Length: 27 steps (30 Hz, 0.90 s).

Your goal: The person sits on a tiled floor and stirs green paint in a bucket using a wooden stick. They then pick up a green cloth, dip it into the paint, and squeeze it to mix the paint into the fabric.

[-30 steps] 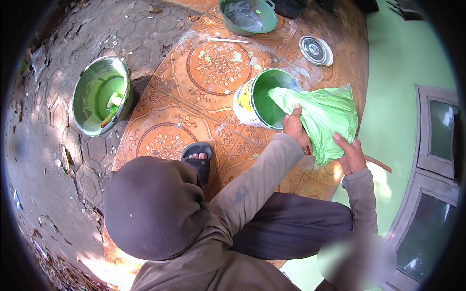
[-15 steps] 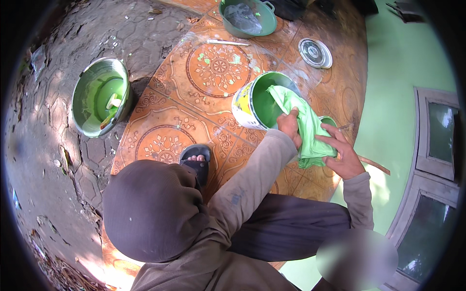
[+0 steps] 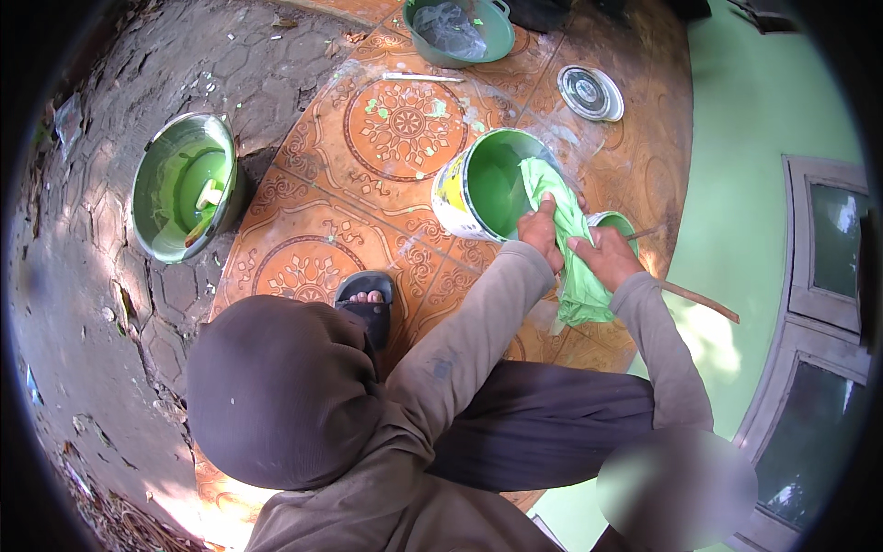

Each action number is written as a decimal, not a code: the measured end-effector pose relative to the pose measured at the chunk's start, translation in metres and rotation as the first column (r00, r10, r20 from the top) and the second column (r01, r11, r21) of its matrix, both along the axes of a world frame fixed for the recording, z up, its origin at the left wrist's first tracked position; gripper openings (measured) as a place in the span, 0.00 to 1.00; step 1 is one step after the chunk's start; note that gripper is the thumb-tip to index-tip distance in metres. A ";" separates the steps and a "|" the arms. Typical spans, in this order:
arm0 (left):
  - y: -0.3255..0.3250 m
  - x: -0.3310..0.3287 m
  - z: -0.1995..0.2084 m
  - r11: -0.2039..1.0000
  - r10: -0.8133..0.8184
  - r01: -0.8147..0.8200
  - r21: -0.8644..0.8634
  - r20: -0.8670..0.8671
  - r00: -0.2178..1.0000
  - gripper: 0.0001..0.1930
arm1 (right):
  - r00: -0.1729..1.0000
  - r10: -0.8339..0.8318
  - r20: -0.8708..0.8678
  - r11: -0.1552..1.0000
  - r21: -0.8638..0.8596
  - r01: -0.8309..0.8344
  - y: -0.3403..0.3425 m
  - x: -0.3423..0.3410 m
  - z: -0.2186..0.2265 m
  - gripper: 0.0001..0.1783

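A light green plastic bag (image 3: pixel 581 267), wet-looking and bunched into a narrow bundle, is held at the right rim of a white paint bucket (image 3: pixel 452 198). My left hand (image 3: pixel 541 235) grips it close to the rim, thumb on top. Just to the right, my right hand (image 3: pixel 607 259) is closed round the same bag. The bag's upper end reaches over the bucket's opening, while its lower end hangs outside. Green paint coats the inside of the bucket. Partly hidden behind my right hand stands a smaller green-lined container (image 3: pixel 614 221).
At left, a green bucket (image 3: pixel 189 138) holds green paint and a brush (image 3: pixel 207 202). A green basin (image 3: pixel 497 41) with clear plastic, a white stick (image 3: pixel 423 77) and a round lid (image 3: pixel 589 92) lie farther off. A wooden stick (image 3: pixel 701 302) extends toward the green wall (image 3: pixel 736 120).
My right hand has shifted left and closed round the bag, where its fingers were spread on it before. The bag is now squeezed narrower. The whole view has shifted slightly.
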<state>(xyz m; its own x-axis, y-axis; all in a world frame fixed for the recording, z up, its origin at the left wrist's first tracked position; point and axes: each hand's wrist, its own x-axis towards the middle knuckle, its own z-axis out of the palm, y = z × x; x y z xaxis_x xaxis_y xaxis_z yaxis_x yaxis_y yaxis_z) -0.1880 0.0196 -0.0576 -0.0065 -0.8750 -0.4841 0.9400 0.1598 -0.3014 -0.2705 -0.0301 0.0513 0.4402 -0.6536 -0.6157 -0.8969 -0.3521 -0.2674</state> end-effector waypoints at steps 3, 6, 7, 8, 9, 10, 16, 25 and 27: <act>0.000 0.007 0.002 1.000 -0.003 0.002 0.021 0.038 0.999 0.16 | 1.000 0.000 -0.009 0.999 0.039 0.000 0.001 0.003 0.010 0.24; 0.000 0.006 -0.002 1.000 0.022 -0.022 0.005 -0.001 1.000 0.15 | 1.000 0.004 -0.006 0.999 0.051 -0.004 0.010 0.007 0.026 0.25; -0.001 0.006 -0.003 1.000 0.023 -0.022 0.008 -0.039 0.999 0.15 | 1.000 0.018 -0.015 0.999 0.038 -0.018 0.011 0.007 0.028 0.25; -0.002 0.006 -0.003 1.000 0.025 -0.024 0.012 -0.078 0.997 0.15 | 0.999 0.034 -0.024 0.999 0.026 -0.034 0.012 0.006 0.029 0.25; -0.002 0.006 -0.004 1.000 0.028 -0.026 0.016 -0.117 0.993 0.15 | 1.000 0.018 0.001 0.999 0.047 -0.018 0.012 0.003 0.027 0.24; -0.003 0.006 -0.004 0.999 0.032 -0.032 0.000 -0.104 0.994 0.14 | 1.000 0.002 0.026 0.998 0.068 -0.003 0.010 -0.002 0.025 0.24; -0.002 0.011 0.005 0.998 0.023 -0.019 0.054 -0.067 0.997 0.14 | 0.996 0.066 0.063 0.996 0.059 -0.070 0.008 -0.013 0.025 0.21; -0.011 0.007 -0.010 0.995 0.102 -0.102 0.010 -0.174 0.979 0.14 | 0.944 0.307 -0.123 0.897 -0.294 -0.330 0.039 0.006 0.044 0.17; -0.009 0.009 -0.020 0.985 0.092 -0.127 -0.119 -0.263 0.960 0.14 | 0.936 0.314 -0.156 0.869 -0.350 -0.350 0.041 0.009 0.043 0.17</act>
<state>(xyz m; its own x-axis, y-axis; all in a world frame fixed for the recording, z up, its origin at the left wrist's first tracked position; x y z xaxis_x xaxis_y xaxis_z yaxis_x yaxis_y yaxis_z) -0.1788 0.0104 -0.0781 -0.0155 -0.9339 -0.3572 0.8078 0.1988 -0.5550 -0.2619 0.0113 0.0945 0.6253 -0.6651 -0.4083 -0.7233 -0.6903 0.0167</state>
